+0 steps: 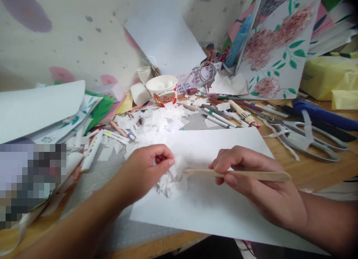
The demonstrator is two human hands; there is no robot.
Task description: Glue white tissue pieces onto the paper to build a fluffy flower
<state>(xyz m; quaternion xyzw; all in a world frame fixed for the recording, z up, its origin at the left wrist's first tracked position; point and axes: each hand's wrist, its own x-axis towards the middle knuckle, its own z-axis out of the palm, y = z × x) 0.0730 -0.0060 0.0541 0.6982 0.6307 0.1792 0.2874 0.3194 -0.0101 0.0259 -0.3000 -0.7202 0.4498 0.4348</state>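
Note:
My right hand (251,180) grips a flat wooden craft stick (257,174), its tip pointing left toward my other hand. Thumb and fingertip of my left hand (151,169) are pinched on a small scrap of white paper (176,167), close to the stick's tip; whether the two touch I cannot tell. Just below the scrap, a cluster of small crumpled white paper pieces (166,186) sits on a large white sheet (223,210). Behind my left hand lies a heap of torn white paper scraps (165,119).
A printed paper bowl (162,89) stands behind the heap, beside stacked paper cups (144,75). Pens (219,117) and large scissors (313,139) lie to the right. A flower picture (282,53) leans at the back right. Papers (41,109) are piled on the left.

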